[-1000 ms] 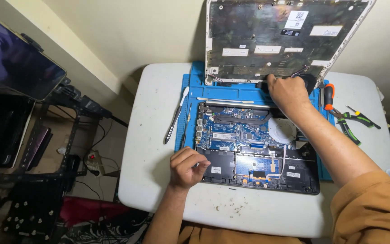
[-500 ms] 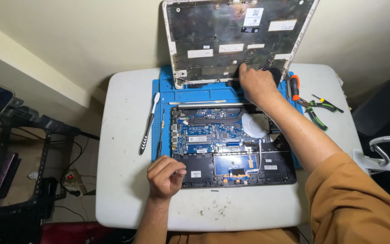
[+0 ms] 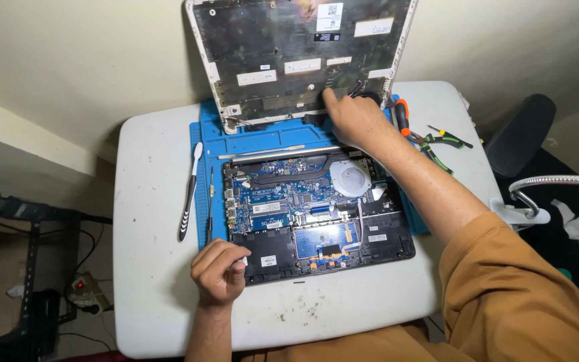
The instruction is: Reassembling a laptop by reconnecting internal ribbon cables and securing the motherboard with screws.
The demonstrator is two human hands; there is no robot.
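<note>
The right hand (image 3: 360, 121) reaches to the far side of the table, its index finger stretched out and pressing against the lower edge of the propped-up laptop lid (image 3: 296, 57) near the hinge, the other fingers curled loosely beneath it — whether they grip anything there cannot be told. The left hand (image 3: 219, 271) rests at the near left corner of the opened laptop base (image 3: 316, 208), fingers curled into a loose fist with the thumb against the case edge, seemingly pinching a small pale bit that is too small to make out. The base lies flat with its blue circuit board, round fan (image 3: 350, 179) and dark battery bays exposed, sitting on a blue work mat (image 3: 212, 144) on the white table (image 3: 149, 268). The lid stands nearly upright against the wall at the far edge. Left of the base lie a black-and-white pry tool (image 3: 189, 194) and a thin screwdriver (image 3: 210, 204); to the far right, an orange-handled screwdriver (image 3: 401, 114) and green-handled pliers (image 3: 437, 142) — well apart from either hand.
</note>
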